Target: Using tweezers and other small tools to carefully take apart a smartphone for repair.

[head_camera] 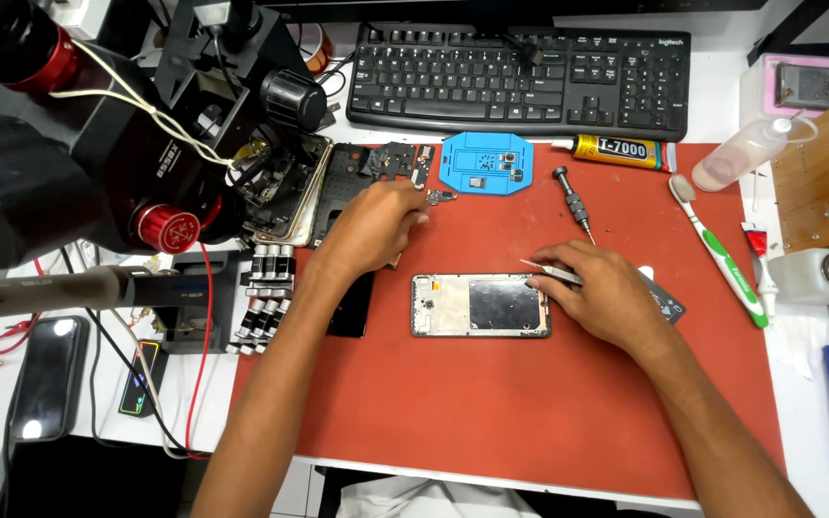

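**A:** Your right hand (pixel 599 295) has its fingers pinched shut on a pair of tweezers (pixel 547 272), whose tips lie over the top right corner of the phone frame (pixel 480 306). That frame lies flat in the middle of the red mat (pixel 491 412), unclamped. Lean on the tweezers and I think it slides, or the points scratch the bare metal plate inside.

**B:** And the other hand?

**A:** Your left hand (pixel 371 228) is curled, fingertips closed on a small part (pixel 440 197) near the upper edge of the mat, just below the blue tray (pixel 487 163). I cannot tell how firm that hold is. It looks light enough to flick away and vanish among the loose parts beside it.

**B:** Anything further out?

**A:** The screwdriver (pixel 574 203) lies just above your right knuckles; a quick lift of the wrist could roll it. The glue tube (pixel 623 150) and toothbrush (pixel 720 252) lie well apart.
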